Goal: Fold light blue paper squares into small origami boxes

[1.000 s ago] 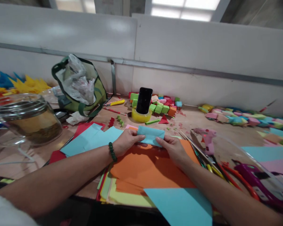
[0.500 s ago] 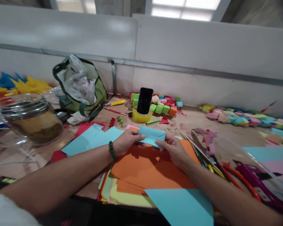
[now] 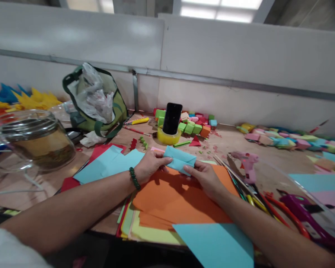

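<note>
Between my two hands is a folded piece of light blue paper (image 3: pixel 179 159), held above a stack of orange paper (image 3: pixel 181 197). My left hand (image 3: pixel 153 163), with a green bead bracelet at the wrist, pinches its left end between thumb and fingers. At the right end, my right hand (image 3: pixel 203 175) grips it with the thumb on top. The fingers under the paper are partly hidden. A loose light blue sheet (image 3: pixel 220 242) lies over the near edge of the stack, and more blue sheets (image 3: pixel 108 165) rest on red paper to the left.
A phone (image 3: pixel 172 118) stands in a yellow tape roll (image 3: pixel 167 139), before folded paper blocks (image 3: pixel 194 128). On the right lie a pink glue gun (image 3: pixel 248 167), pliers (image 3: pixel 290 216) and a purple device (image 3: pixel 312 216). At left are a glass jug (image 3: pixel 41 141) and a green bag (image 3: pixel 118 111).
The folded blue paper has tilted, its right end a little lower, and shows more of its face. Both hands keep their hold on it. The view has shifted slightly.
</note>
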The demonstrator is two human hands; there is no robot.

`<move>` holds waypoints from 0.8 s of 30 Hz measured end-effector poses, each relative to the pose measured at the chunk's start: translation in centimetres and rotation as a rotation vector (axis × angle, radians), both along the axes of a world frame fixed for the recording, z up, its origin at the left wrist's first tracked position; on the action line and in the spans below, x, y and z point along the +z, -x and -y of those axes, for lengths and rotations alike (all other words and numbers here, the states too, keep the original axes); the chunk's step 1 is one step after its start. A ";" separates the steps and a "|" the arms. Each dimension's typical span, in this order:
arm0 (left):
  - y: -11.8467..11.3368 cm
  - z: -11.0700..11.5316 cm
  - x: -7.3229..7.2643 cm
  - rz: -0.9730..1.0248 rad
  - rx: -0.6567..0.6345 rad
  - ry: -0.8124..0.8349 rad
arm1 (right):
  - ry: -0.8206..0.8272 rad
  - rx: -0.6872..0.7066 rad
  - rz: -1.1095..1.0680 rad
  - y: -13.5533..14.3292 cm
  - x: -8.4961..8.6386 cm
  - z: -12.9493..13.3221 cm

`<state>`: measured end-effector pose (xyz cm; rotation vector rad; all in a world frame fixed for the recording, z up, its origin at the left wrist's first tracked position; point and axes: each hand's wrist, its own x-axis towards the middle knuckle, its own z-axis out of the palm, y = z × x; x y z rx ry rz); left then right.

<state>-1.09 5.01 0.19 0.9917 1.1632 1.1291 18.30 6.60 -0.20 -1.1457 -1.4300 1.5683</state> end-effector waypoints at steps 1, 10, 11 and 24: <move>0.0 0.0 0.0 0.006 0.003 -0.006 | 0.048 -0.010 0.004 0.0 0.0 0.1; 0.3 -0.1 -0.5 0.128 -0.095 0.119 | -0.059 -0.055 0.017 -0.1 -0.1 -0.1; 0.3 -0.1 -0.6 0.123 -0.086 0.117 | -0.068 -0.054 0.017 0.0 -0.2 -0.2; 0.1 -0.1 -0.1 0.140 -0.004 0.094 | 0.079 -0.043 0.009 -0.1 -0.1 0.0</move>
